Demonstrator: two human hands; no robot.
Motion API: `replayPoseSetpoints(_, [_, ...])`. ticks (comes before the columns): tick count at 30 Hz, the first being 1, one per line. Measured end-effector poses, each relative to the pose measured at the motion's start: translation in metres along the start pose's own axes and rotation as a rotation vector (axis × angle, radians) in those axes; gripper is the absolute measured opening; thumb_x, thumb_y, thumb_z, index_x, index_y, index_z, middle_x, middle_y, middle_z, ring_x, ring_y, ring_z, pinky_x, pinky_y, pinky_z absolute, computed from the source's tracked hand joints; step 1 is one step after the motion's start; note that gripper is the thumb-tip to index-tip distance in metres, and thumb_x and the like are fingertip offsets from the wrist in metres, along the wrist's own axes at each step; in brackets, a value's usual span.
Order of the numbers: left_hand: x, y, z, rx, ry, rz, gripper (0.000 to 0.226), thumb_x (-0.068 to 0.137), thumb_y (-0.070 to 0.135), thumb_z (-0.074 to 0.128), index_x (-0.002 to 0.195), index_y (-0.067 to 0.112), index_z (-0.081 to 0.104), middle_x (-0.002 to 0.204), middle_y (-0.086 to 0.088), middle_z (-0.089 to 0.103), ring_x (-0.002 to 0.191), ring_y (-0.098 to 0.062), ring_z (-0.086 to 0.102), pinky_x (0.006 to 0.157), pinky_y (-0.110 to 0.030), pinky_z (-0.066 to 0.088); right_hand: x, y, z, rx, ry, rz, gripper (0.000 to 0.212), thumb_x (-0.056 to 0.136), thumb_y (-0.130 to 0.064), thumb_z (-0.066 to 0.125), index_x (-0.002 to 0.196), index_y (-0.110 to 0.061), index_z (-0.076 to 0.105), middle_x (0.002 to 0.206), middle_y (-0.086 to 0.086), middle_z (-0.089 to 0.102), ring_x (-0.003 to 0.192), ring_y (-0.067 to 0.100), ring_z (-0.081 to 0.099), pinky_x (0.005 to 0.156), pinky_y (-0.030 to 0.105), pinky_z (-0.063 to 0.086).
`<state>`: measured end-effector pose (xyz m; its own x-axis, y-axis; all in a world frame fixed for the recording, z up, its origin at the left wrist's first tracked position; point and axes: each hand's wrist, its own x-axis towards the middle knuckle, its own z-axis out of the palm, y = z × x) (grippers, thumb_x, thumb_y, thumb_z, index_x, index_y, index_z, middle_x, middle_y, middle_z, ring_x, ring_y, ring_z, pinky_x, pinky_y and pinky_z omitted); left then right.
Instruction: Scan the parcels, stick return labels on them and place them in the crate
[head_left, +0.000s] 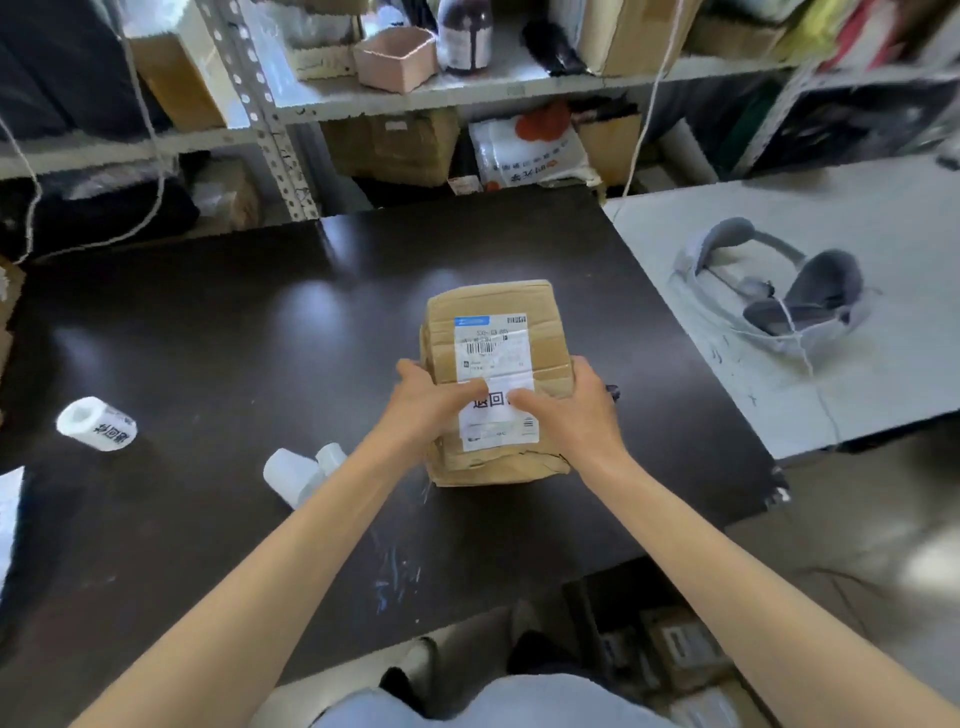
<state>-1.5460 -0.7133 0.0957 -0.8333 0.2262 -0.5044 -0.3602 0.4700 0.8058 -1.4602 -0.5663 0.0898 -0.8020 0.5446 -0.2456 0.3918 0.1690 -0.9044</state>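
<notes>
A brown cardboard parcel lies on the dark table, slightly right of centre. A white shipping label covers its far half. A white return label with large black characters lies on its near half. My left hand grips the parcel's left side with its thumb pressing the return label. My right hand holds the right side, thumb on the same label. A roll of return labels lies at the left of the table.
A white handheld scanner-like device lies left of the parcel. A light grey table at the right carries a grey headset. Metal shelves with boxes stand behind. A dark crate with parcels sits on the floor below the table's near right edge.
</notes>
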Motion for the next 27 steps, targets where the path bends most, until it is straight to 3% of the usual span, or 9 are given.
replayPoseSetpoints(2, [0.000, 0.014, 0.014, 0.095, -0.098, 0.072, 0.066, 0.076, 0.037, 0.079, 0.116, 0.020, 0.028, 0.123, 0.000, 0.057, 0.108, -0.022, 0.061, 0.085, -0.040, 0.053, -0.017, 0.001, -0.018, 0.037, 0.118, 0.036, 0.044, 0.072, -0.030, 0.079, 0.107, -0.028, 0.053, 0.092, -0.018, 0.065, 0.077, -0.007, 0.063, 0.047, 0.006, 0.042])
replayPoseSetpoints(6, [-0.023, 0.022, 0.063, 0.220, -0.336, 0.168, 0.067, 0.074, 0.034, 0.080, 0.118, 0.018, 0.033, 0.119, 0.000, 0.060, 0.105, -0.022, 0.063, 0.092, -0.047, 0.053, -0.074, 0.025, -0.054, 0.073, 0.405, 0.137, 0.039, 0.070, -0.034, 0.078, 0.098, -0.032, 0.051, 0.089, -0.018, 0.064, 0.082, -0.004, 0.060, 0.058, 0.012, 0.042])
replayPoseSetpoints(9, [-0.055, 0.012, 0.109, 0.312, -0.517, 0.256, 0.066, 0.072, 0.030, 0.081, 0.119, 0.014, 0.037, 0.111, 0.004, 0.057, 0.104, -0.017, 0.062, 0.089, -0.043, 0.055, -0.128, 0.060, -0.075, 0.197, 0.593, 0.231, 0.043, 0.068, -0.032, 0.079, 0.103, -0.026, 0.055, 0.099, -0.009, 0.069, 0.093, 0.011, 0.066, 0.079, 0.032, 0.055])
replayPoseSetpoints(11, [-0.079, 0.000, 0.145, 0.366, -0.660, 0.306, 0.069, 0.067, 0.031, 0.081, 0.120, 0.010, 0.044, 0.112, 0.004, 0.057, 0.105, -0.015, 0.062, 0.089, -0.041, 0.055, -0.166, 0.085, -0.089, 0.265, 0.715, 0.293, 0.044, 0.068, -0.032, 0.079, 0.105, -0.028, 0.055, 0.101, -0.009, 0.070, 0.094, 0.013, 0.067, 0.084, 0.039, 0.056])
replayPoseSetpoints(15, [-0.122, -0.028, 0.215, 0.489, -0.836, 0.351, 0.064, 0.067, 0.030, 0.081, 0.113, 0.014, 0.039, 0.116, -0.002, 0.059, 0.104, -0.017, 0.062, 0.082, -0.032, 0.053, -0.228, 0.127, -0.116, 0.358, 0.932, 0.394, 0.040, 0.071, -0.030, 0.082, 0.102, -0.030, 0.057, 0.093, -0.015, 0.070, 0.087, 0.004, 0.067, 0.074, 0.026, 0.055])
replayPoseSetpoints(18, [-0.144, -0.046, 0.262, 0.536, -0.919, 0.356, 0.065, 0.068, 0.028, 0.081, 0.114, 0.013, 0.038, 0.113, -0.001, 0.058, 0.101, -0.015, 0.062, 0.083, -0.033, 0.053, -0.257, 0.154, -0.140, 0.396, 1.004, 0.453, 0.039, 0.071, -0.026, 0.082, 0.102, -0.027, 0.058, 0.094, -0.012, 0.072, 0.084, 0.003, 0.068, 0.075, 0.027, 0.055])
replayPoseSetpoints(22, [-0.153, -0.071, 0.318, 0.585, -0.951, 0.305, 0.065, 0.073, 0.029, 0.081, 0.113, 0.021, 0.030, 0.101, 0.007, 0.058, 0.091, -0.010, 0.062, 0.068, -0.028, 0.049, -0.271, 0.194, -0.172, 0.426, 1.025, 0.499, 0.039, 0.074, -0.021, 0.081, 0.105, -0.020, 0.058, 0.093, -0.010, 0.072, 0.078, 0.003, 0.068, 0.073, 0.028, 0.056])
replayPoseSetpoints(24, [-0.152, -0.085, 0.341, 0.596, -0.956, 0.290, 0.066, 0.073, 0.030, 0.081, 0.114, 0.022, 0.030, 0.100, 0.008, 0.058, 0.092, -0.011, 0.062, 0.072, -0.032, 0.051, -0.270, 0.214, -0.185, 0.423, 1.022, 0.532, 0.040, 0.074, -0.019, 0.081, 0.106, -0.018, 0.058, 0.092, -0.010, 0.072, 0.080, 0.005, 0.069, 0.074, 0.030, 0.056])
replayPoseSetpoints(27, [-0.144, -0.106, 0.371, 0.603, -0.968, 0.246, 0.067, 0.073, 0.029, 0.082, 0.117, 0.019, 0.032, 0.101, 0.008, 0.058, 0.094, -0.012, 0.063, 0.075, -0.034, 0.054, -0.264, 0.247, -0.198, 0.460, 1.024, 0.546, 0.039, 0.075, -0.009, 0.080, 0.107, -0.010, 0.058, 0.092, -0.006, 0.071, 0.066, -0.007, 0.065, 0.060, 0.014, 0.052])
